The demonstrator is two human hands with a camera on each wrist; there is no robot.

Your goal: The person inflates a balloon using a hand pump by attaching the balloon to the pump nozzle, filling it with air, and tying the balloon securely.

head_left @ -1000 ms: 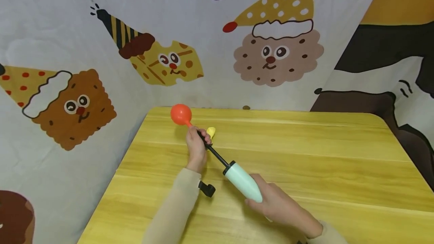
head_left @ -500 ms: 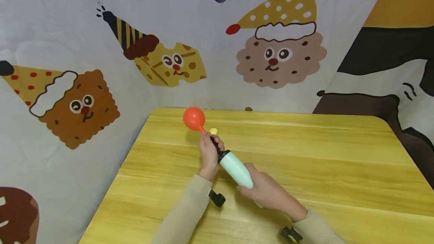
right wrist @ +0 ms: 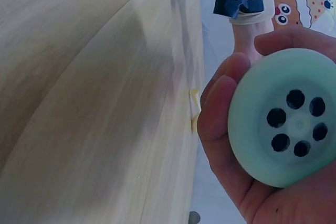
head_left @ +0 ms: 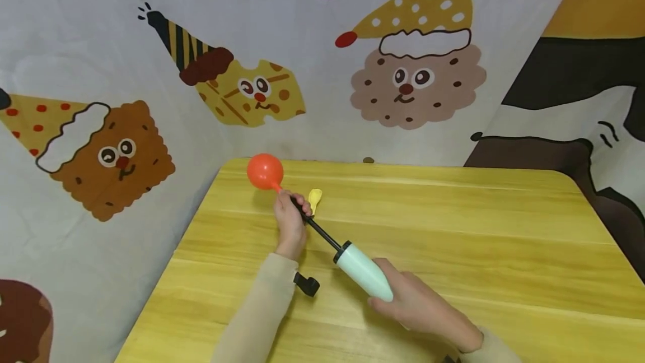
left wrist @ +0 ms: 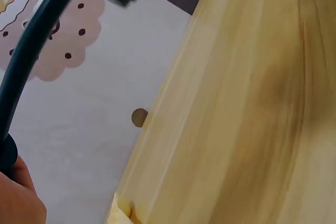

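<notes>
the right hand (head_left: 415,301) grips the mint pump (head_left: 364,271) above the bench (head_left: 478,228); the left hand (head_left: 290,218) clasps its black front end and, apparently, the neck of the red balloon (head_left: 265,171). a limp yellow balloon (head_left: 315,197) lies near the left hand.

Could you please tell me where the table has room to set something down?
The widest free patch of the wood-grain table runs from the balloon pump and right hand to the right edge. A narrower one lies between left sleeve and left edge. It is crowded around the left hand, red balloon and yellow balloon.
</notes>
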